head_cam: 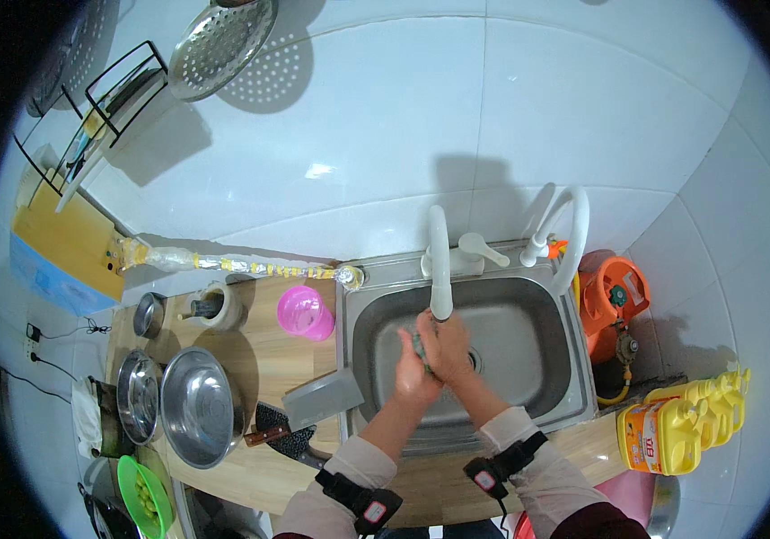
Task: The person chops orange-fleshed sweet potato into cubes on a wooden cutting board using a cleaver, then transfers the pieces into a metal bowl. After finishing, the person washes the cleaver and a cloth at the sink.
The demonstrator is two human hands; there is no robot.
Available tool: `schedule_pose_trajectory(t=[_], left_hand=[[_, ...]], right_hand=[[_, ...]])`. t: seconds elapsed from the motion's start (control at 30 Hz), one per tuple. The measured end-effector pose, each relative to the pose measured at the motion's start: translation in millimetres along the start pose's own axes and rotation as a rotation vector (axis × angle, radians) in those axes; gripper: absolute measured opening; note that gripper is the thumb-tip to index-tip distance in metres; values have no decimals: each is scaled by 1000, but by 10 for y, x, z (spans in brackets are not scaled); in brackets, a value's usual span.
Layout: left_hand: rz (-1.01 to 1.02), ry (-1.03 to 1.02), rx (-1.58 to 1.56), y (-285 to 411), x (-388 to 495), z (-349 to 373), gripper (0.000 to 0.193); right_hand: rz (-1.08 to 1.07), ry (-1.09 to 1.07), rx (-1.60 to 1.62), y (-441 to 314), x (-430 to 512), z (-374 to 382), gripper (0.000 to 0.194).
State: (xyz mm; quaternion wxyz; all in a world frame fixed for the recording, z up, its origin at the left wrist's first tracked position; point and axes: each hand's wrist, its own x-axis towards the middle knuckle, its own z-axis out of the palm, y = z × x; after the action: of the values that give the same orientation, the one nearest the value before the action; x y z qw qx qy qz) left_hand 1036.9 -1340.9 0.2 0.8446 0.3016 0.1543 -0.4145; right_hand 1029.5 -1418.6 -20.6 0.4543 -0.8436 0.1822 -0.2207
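Observation:
My left hand [416, 374] and my right hand [448, 345] are pressed together under the spout of the white faucet [440, 269]. Between the palms shows a small green item [420, 347], mostly hidden, so its kind cannot be told. Both hands are above the stainless steel sink [526, 350], left of its drain [474, 360]. Left of my left wrist, a cleaver [324, 399] with a wooden handle lies partly over a black speckled knife [284, 431], its blade reaching the sink's rim.
A pink plastic cup [305, 314], a large steel bowl [200, 407] and a stone mortar [223, 306] stand on the wooden counter left. A green basket [145, 498] holds round green produce. A second white tap [577, 236], an orange gas cylinder [617, 290] and yellow jugs [667, 431] are right.

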Motion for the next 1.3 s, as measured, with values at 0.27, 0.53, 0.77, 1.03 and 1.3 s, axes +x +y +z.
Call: schedule_pose_trajectory(t=[0.27,0.53,0.77,1.03,1.3], left_hand=[[-24,-51,446,-11,30,-84,33],[-103,-9,603,214,25,-67,23],[-197,18,551,228,46,-159,9],[-438,-17,866,249,-14,-334,7],[193,-330,1659,-42,-250,-437,22]], right_hand=[[3,-9,-262,396,113,-118,33],[-61,160,-853,694,525,-719,48],[97,-112,-779,675,439,-852,56],[-759,-476,-338,299,-384,-554,55],[-572,-522,-570,265,-617,-443,21]])
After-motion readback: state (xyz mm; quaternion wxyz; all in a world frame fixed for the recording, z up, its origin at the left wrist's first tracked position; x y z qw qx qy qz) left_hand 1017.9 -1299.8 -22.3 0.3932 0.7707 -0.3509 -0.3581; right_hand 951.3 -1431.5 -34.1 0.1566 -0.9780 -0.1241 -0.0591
